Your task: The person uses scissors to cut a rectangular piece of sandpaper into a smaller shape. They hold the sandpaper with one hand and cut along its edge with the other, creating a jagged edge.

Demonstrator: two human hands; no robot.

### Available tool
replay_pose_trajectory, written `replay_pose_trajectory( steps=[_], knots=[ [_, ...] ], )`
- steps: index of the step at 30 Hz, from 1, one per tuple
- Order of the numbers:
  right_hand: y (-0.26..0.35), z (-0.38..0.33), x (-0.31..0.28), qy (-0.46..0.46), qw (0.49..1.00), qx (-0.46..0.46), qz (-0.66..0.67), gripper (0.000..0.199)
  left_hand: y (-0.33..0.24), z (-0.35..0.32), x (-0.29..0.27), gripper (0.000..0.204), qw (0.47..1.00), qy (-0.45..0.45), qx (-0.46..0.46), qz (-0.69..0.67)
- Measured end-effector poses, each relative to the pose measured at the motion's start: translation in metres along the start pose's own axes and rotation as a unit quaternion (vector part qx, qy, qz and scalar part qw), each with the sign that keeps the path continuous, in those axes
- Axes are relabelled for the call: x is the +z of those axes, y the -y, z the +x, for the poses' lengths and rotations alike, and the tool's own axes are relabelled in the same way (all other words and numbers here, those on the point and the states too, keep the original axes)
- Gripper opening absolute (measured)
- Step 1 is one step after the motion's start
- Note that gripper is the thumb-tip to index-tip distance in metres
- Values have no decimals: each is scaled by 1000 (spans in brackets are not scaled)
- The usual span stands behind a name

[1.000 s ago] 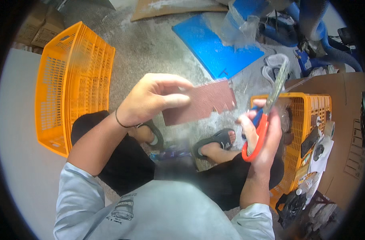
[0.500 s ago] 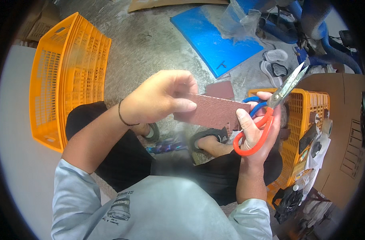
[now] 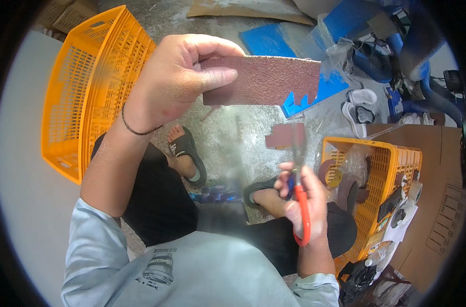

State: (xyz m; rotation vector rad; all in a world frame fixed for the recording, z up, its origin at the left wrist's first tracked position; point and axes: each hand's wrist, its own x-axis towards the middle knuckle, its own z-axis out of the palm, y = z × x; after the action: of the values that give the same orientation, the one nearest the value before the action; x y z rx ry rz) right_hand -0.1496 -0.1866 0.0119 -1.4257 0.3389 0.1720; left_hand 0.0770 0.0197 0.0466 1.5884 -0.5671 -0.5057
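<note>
My left hand [image 3: 184, 77] pinches a reddish-brown piece of sandpaper [image 3: 266, 79] by its left end and holds it up, grit side showing. The lower right corner of the piece has ragged notches cut into it. Lower and to the right, my right hand [image 3: 307, 199] grips a pair of scissors [image 3: 302, 215] with one red and one blue handle. Their blades point away from me and are blurred, so whether they are parted is unclear. The scissors are apart from the held piece. Another sandpaper piece [image 3: 281, 137] lies on the floor beyond them.
Tall orange plastic crates [image 3: 82, 97] stand on the left. At the right, an orange crate [image 3: 368, 225] holds sanding discs and plastic, beside a cardboard sheet [image 3: 429, 179]. Farther off are a blue board [image 3: 266, 40], shoes [image 3: 355, 115] and blue hoses [image 3: 419, 61].
My left hand has raised the sandpaper up and away from me. The right hand has let go of its edge and dropped lower with the scissors, which have turned more upright.
</note>
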Motion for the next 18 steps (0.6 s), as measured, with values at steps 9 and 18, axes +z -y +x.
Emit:
replay_pose_trajectory(
  steps=[9,18],
  knots=[
    [3,6,12,23,998,60,15,54,8,-10,25,21,997,59,-41,-29],
    [-2,10,12,17,999,34,29,43,12,-12,29,21,999,36,-23,-6]
  ],
)
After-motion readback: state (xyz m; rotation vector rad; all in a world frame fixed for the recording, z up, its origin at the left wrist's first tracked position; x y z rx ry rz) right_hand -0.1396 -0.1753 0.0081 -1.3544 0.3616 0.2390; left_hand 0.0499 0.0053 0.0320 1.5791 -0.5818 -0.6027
